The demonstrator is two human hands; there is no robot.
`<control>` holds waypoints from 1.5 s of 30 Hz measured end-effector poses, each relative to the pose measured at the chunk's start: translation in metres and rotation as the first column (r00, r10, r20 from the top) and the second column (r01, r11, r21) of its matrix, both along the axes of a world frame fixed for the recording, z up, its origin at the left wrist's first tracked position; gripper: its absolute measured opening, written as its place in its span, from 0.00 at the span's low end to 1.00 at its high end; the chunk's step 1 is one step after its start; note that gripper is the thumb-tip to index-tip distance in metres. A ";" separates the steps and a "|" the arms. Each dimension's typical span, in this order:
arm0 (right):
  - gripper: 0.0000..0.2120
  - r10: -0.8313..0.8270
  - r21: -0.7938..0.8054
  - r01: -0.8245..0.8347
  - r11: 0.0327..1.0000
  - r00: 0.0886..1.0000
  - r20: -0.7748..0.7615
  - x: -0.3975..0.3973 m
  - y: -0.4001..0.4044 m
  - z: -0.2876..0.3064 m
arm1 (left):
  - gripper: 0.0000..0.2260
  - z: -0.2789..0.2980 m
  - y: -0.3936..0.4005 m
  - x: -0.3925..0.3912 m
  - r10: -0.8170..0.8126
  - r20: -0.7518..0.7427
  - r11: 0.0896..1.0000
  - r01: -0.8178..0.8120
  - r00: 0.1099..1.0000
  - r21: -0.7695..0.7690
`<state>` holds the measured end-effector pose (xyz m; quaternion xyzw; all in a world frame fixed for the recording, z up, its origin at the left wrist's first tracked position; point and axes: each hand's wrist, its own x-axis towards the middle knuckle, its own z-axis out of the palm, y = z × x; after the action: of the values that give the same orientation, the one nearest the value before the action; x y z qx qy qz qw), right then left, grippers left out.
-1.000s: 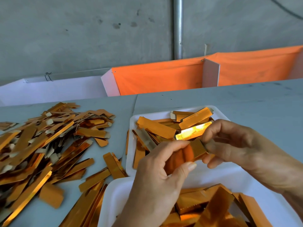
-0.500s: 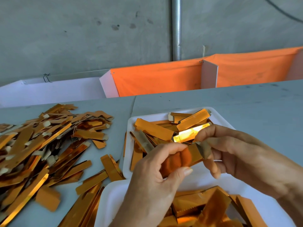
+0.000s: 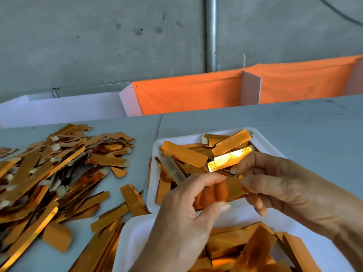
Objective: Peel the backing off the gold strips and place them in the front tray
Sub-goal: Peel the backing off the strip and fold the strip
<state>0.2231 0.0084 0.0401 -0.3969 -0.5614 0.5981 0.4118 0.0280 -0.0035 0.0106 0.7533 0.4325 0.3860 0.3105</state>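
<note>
Holding one gold strip (image 3: 228,188) in mid-air between both hands, above the gap where the two white trays meet. Left hand (image 3: 188,218) curling round the strip's left end, thumb and fingers pressing it from both sides. Right hand (image 3: 279,185) pinching the strip's right end between thumb and forefinger, apparently working at the backing there; hard to tell whether a corner is lifting yet, the fingertips hiding that edge.

Judging the peel on this strip as only starting, not finished.

Sitting beyond the hands, toward the table's far edge: the front tray (image 3: 263,138), taken here as the farther one, holding a loose layer of gold strips, one catching bright light. Lying nearest, at the table's near edge: a second white tray (image 3: 133,238) with more gold pieces in it, larger and crumpled-looking, possibly the stock or the peeled waste; not clear which.

Spreading across the table's left side: a big pile of strips (image 3: 59,173), many showing pale tabs at the ends. Reading the job as well underway, some strips sorted into trays, a great deal waiting on the table (image 3: 304,134).

Standing behind the table: an orange cloth divider (image 3: 186,95) and a grey wall.
</note>
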 end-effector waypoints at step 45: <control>0.19 0.090 -0.085 -0.108 0.991 0.978 -0.191 -0.007 0.004 -0.015 | 0.15 -0.001 0.002 -0.001 0.016 0.097 0.999 -0.019 0.995 0.026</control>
<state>0.2158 0.0126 0.0254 -0.3297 -0.5105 0.6783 0.4130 0.0272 -0.0013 0.0094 0.7341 0.4182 0.4306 0.3175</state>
